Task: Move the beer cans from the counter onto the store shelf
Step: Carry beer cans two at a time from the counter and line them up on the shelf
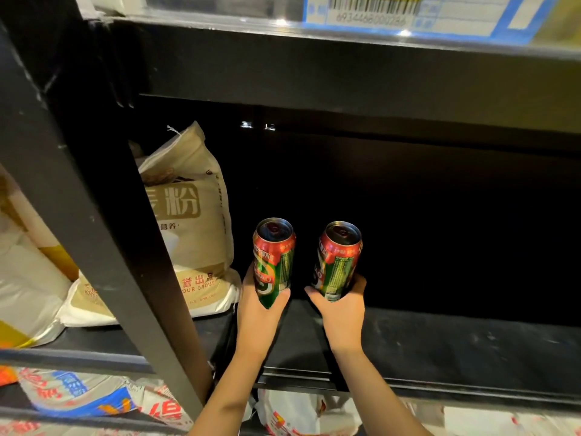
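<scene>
Both hands wrap a can low, left hand [257, 313] w/ left can [274, 262], right hand [341, 313] w/ right can [338, 262], over the shelf [456, 344]; tall cans could tip if released tilted.

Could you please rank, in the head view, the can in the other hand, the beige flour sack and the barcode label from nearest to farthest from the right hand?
From the right hand:
1. Red-and-green beer can in the left hand, just left.
2. Beige flour sack, farther left on the shelf.
3. White barcode label, on the shelf edge above.

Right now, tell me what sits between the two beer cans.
Nothing: in the head view, only a dark gap of bare shelf separates the left can and the right can, each gripped by one hand.
</scene>
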`<state>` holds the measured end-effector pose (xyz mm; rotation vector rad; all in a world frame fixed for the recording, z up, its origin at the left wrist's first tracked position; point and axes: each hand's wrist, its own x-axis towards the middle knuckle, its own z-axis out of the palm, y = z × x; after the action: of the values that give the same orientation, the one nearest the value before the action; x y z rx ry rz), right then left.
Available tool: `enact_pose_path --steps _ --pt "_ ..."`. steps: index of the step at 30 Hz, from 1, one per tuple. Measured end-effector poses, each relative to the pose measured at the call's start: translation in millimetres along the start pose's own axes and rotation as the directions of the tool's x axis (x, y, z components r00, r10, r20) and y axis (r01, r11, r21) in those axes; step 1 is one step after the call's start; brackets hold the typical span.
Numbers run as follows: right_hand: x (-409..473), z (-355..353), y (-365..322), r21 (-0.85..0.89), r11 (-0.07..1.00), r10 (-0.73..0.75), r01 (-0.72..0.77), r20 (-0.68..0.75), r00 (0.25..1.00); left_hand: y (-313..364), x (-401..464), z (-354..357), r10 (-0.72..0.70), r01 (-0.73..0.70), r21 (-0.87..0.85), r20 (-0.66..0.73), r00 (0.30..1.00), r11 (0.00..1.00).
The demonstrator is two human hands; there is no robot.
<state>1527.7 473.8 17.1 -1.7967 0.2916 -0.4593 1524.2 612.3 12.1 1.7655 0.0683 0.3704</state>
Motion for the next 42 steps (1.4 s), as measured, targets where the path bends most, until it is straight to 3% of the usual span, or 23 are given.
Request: enact_pose_path --steps 10,19,31,37,42 --pt "1.0 -0.5 7.7 -0.018 1.000 0.009 -0.007 0.116 0.993 -5.6 3.1 0.7 -0.031 0.032 0.015 -0.052 0.998 0.999" --pt "-0.9 -1.0 5.3 -0.060 0.998 -0.002 0.003 0.025 1.000 0.6 0.7 -0.4 0.039 -0.039 0.042 -0.005 0.999 0.998" --pt "-3.1 -1.1 4.7 -0.036 0.999 -0.018 0.024 0.155 0.988 -5.2 -0.3 0.7 -0.015 0.021 0.120 -0.053 0.999 0.993" --pt "-3.2 0.7 5.0 -0.032 0.999 -0.032 0.033 0.048 0.998 -4.6 -1.1 1.0 0.013 -0.014 0.114 0.009 1.000 0.993" --pt "-2.8 -1.2 7.4 -0.057 0.998 -0.017 0.021 0.067 0.998 -4.9 -2.2 0.4 0.008 -0.008 0.096 0.000 1.000 0.995"
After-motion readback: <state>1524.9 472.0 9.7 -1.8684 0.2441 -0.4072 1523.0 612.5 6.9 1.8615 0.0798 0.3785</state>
